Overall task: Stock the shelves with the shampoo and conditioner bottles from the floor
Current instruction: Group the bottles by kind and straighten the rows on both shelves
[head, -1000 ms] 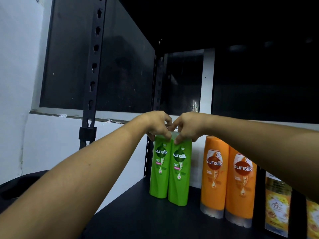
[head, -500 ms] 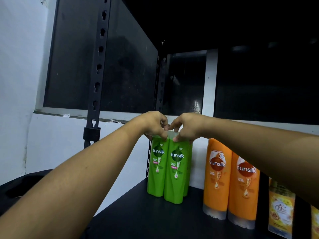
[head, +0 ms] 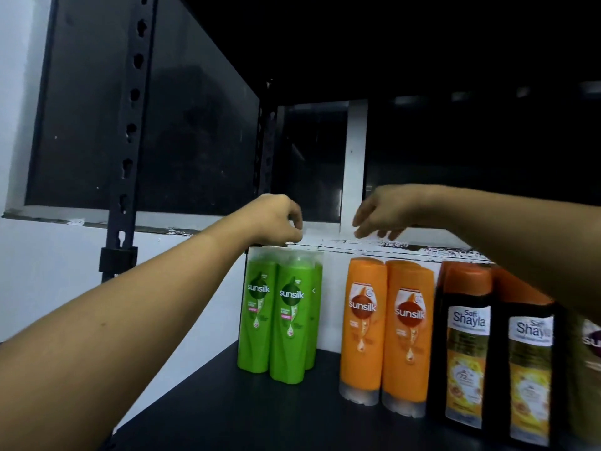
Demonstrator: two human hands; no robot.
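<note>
The right forearm (head: 533,242) hides the tops of the Shayla bottles (head: 468,346), and the frame's edge crops a dark bottle (head: 590,359).

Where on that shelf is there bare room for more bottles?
Bare shelf lies in front of the green bottles and left of them. A narrow gap separates them from the orange bottles. Rightward, orange and dark Shayla bottles stand packed.

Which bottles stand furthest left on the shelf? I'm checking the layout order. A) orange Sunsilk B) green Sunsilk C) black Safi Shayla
B: the green Sunsilk bottles stand at the left end of the shelf, with the orange Sunsilk bottles to their right and the black Safi Shayla bottles further right.
</note>
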